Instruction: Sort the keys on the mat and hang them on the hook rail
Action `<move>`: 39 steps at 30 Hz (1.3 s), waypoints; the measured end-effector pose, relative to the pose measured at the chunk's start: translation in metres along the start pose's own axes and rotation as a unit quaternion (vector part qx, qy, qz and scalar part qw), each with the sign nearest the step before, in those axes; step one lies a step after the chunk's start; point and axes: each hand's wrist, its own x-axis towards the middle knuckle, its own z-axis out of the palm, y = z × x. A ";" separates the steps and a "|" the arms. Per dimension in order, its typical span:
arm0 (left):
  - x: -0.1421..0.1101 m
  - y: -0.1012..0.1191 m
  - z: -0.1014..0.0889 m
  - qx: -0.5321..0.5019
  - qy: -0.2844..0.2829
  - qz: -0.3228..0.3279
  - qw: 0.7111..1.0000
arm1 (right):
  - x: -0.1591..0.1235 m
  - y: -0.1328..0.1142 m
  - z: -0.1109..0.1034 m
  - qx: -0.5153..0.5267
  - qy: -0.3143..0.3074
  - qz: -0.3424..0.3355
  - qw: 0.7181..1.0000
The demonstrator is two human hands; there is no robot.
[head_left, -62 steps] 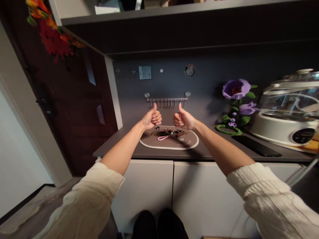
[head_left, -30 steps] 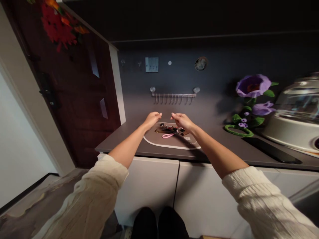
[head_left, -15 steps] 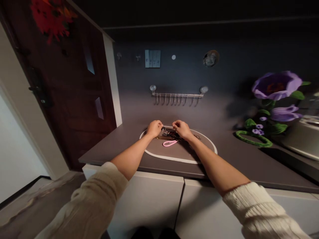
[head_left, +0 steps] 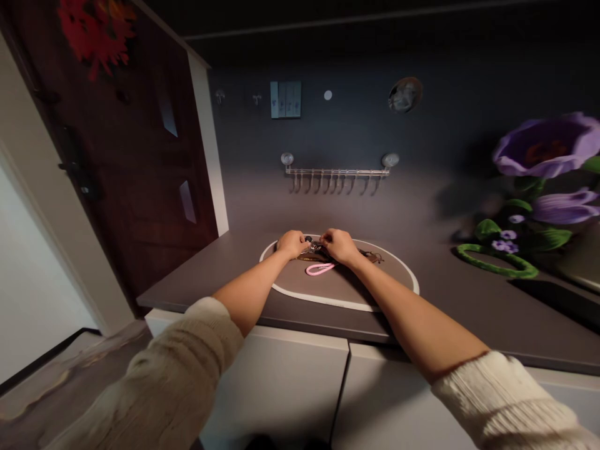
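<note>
A small heap of keys and keyrings [head_left: 315,250] lies on an oval brown mat with a white rim [head_left: 347,303] on the dark counter. A pink loop strap [head_left: 319,269] sticks out of the heap toward me. My left hand [head_left: 290,242] is curled at the heap's left end, its fingers closed on part of the bunch. My right hand [head_left: 340,245] is curled at the heap's right side, fingers pinched on the keys too. Both hands nearly touch above the heap, and what exactly each one grips is hidden under the fingers.
A metal hook rail [head_left: 335,170] hangs on the dark wall behind the mat. A purple artificial flower with a green stem [head_left: 539,156] stands at the right. A dark wooden door [head_left: 117,156] is at the left. White cabinet fronts [head_left: 290,387] run below the counter.
My hands went from thumbs-up above the mat down onto the key heap and closed on it. The view moved closer to the counter, and the cooker at the right went out of frame.
</note>
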 end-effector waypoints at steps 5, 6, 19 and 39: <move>0.003 0.002 0.001 0.014 0.001 -0.016 1.000 | -0.002 -0.004 -0.001 -0.013 -0.011 -0.011 1.000; 0.003 0.001 0.002 0.018 0.002 -0.015 1.000 | -0.002 -0.005 -0.001 -0.013 -0.013 -0.008 1.000; 0.011 -0.010 0.005 0.003 0.053 0.044 0.998 | 0.002 0.001 0.001 -0.020 -0.002 0.001 1.000; -0.001 0.014 -0.025 -0.139 0.095 0.170 0.971 | 0.001 0.001 -0.002 0.073 0.111 -0.031 0.991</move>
